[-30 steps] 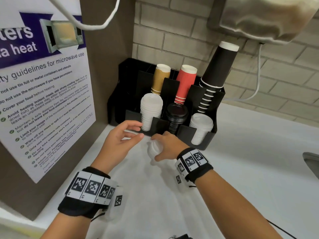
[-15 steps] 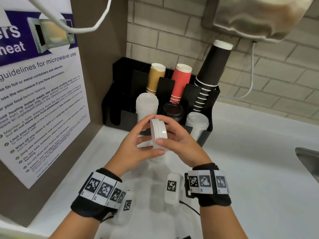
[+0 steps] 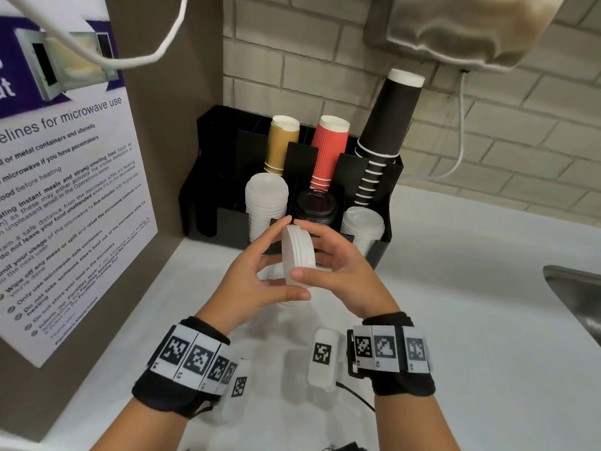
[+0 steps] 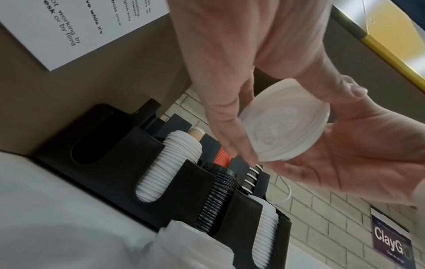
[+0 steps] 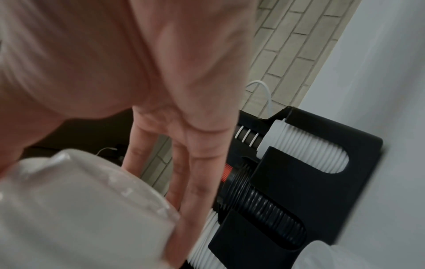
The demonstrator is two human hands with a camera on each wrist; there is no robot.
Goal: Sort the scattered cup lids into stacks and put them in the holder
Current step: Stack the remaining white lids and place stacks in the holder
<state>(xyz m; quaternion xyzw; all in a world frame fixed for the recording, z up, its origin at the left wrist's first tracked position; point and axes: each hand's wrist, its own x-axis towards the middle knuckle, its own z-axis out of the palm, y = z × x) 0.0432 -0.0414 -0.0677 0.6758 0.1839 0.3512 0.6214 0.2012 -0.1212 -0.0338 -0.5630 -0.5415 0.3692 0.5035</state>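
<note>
Showing, head view: left hand (image 3: 257, 271) and right hand (image 3: 338, 265) both pinching a small white lid stack (image 3: 297, 255) on edge between them, just short of the holder (image 3: 377, 252), whose three front slots already carry lids. Left wrist view: leftmost slot (image 4: 89, 154) empty. Right wrist view: blurred; placing probably remains.

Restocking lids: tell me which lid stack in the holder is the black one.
The middle front stack in the holder, between the two white lid stacks; it alone is black.
</note>
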